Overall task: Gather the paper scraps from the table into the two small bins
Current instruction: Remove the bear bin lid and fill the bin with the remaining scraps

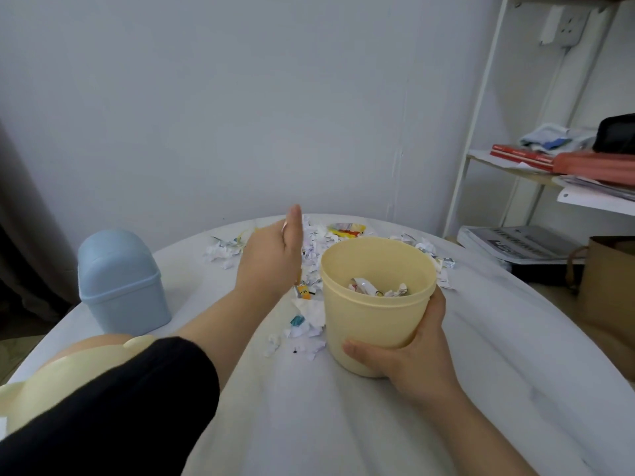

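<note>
From the head view, the paper scraps lie strewn in a band across the table, running from about 12 o'clock at the far rim down toward the centre, its long axis pointing roughly back at the person. The left hand hovers right over that band, edge-on with fingers raised; whether it pinches a scrap I cannot tell, since the palm faces away. The right hand wraps the base of the yellow bin, thumb across the front, holding it open-mouthed just at 3 o'clock of the pile, a few scraps already inside. The left hand is plainly the nearer one to the litter. The blue lidded bin stands well apart at 9 o'clock. The near tabletop looks open enough for sweeping; the far rim at 12 o'clock is close behind the scraps, so pushes that way seem risky.
</note>
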